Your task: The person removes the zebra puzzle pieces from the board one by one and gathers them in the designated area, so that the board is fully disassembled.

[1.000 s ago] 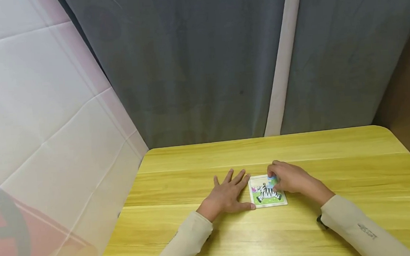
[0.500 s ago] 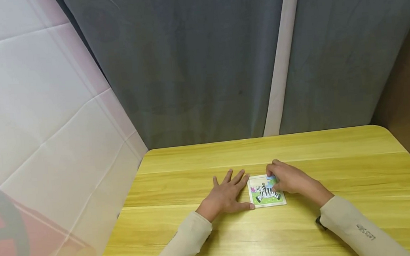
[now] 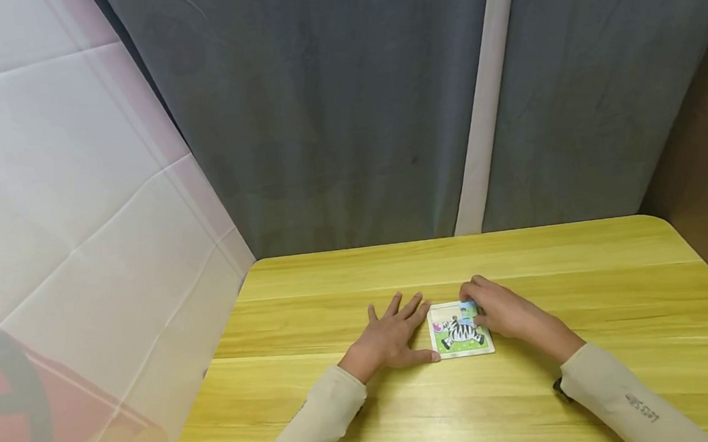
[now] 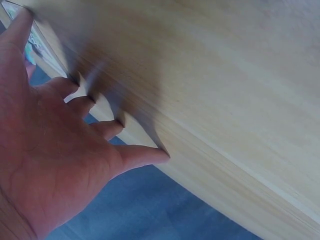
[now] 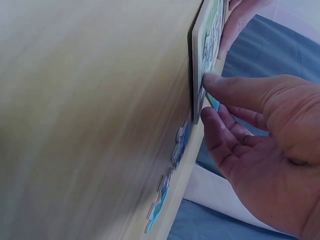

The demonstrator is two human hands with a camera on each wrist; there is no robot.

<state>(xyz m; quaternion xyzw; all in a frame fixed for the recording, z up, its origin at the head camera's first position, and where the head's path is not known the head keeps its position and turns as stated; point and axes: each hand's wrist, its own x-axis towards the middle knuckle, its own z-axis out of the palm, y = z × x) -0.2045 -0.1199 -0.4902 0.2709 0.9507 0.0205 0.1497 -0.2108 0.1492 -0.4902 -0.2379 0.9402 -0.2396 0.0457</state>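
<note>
A square jigsaw puzzle board (image 3: pixel 459 345) with a zebra picture and a pale frame lies flat on the table. My left hand (image 3: pixel 390 342) rests beside it with fingers spread; its thumb and index fingertip touch the board's left edge. At the upper right of the board, my right hand (image 3: pixel 505 310) pinches a blue-green puzzle piece (image 3: pixel 468 309) between thumb and fingers. The right wrist view shows this puzzle piece (image 5: pixel 214 100) tilted against the board's face, partly hidden by the fingers. A pale bare area shows at the board's upper left.
Two loose puzzle pieces lie on the table past the board in the right wrist view, a nearer piece (image 5: pixel 180 145) and a farther piece (image 5: pixel 159 202). The wooden table (image 3: pixel 334 284) meets a grey curtain (image 3: pixel 336 147) behind and a white printed sheet (image 3: pixel 81 199) at left.
My right hand shifts slightly, its thumb drawing a little to the right, and more of the puzzle piece shows at the board's upper right. My left hand and the board stay put.
</note>
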